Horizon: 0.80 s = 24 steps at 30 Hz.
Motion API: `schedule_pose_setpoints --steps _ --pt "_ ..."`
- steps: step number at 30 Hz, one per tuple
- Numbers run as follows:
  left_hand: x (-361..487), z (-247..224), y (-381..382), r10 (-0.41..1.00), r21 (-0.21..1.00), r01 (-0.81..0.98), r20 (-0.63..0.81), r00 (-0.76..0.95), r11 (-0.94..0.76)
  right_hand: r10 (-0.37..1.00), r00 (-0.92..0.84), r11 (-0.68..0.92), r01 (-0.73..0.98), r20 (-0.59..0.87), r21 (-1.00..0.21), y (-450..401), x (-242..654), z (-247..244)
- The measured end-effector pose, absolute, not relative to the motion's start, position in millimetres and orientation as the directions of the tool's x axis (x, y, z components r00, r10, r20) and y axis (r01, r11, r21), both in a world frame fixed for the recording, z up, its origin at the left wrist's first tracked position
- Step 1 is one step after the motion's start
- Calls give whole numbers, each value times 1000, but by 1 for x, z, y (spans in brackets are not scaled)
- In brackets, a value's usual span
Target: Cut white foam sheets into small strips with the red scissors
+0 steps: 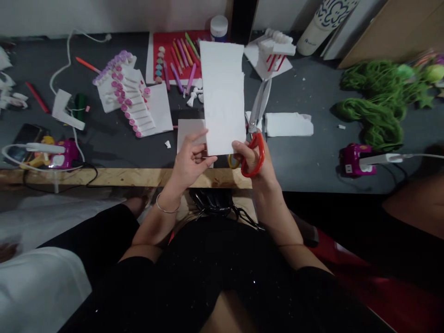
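A white rectangular piece of foam board or thick card (225, 97) is held up over the table's front edge. My right hand (258, 159) pinches its lower right corner under the thumb. The same hand carries scissors (255, 120) with red handles, their blades pointing away from me. At the board's lower left corner is my left hand (191, 159), fingers loosely curled and apart, index finger and thumb close to the edges; whether they touch cannot be made out. Beneath the board lies another pale sheet (189, 132), partly covered. Right of the scissors rests a folded white piece (289, 125).
On the dark table (322, 162) stand a white stair model with pink rosettes (130, 99) and a small white model with red posts (274, 53). Coloured sticks (185, 55) lie on red paper. Green yarn (378, 101), a purple power block (357, 159) and a bottle (322, 27) are rightward. People sit both sides.
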<state>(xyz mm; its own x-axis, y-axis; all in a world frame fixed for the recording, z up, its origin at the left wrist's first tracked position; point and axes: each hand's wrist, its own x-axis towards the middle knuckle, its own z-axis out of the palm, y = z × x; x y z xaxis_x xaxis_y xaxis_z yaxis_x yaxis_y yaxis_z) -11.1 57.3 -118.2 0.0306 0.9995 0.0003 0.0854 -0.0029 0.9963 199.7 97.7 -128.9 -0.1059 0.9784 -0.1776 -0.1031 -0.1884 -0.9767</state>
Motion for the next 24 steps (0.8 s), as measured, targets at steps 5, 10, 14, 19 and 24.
schedule_pose_setpoints --steps 5,10,14,19,24 --pt "-1 -117 67 963 949 -165 -257 86 268 984 -136 -122 -33 -116 -992 98 200 -132" --pt "11 -115 76 930 899 -242 -361 62 365 990 -112 -82 -7 -81 -997 96 199 -127" --pt "14 -114 77 914 854 -340 -403 46 394 994 -80 -76 -20 -74 -997 90 204 -133" --pt "15 -112 77 902 846 -349 -431 -6 402 996 -85 -11 -27 -8 -1000 85 206 -147" --pt "20 -111 75 916 865 -336 -402 -15 374 998 -46 51 4 51 -999 84 200 -141"
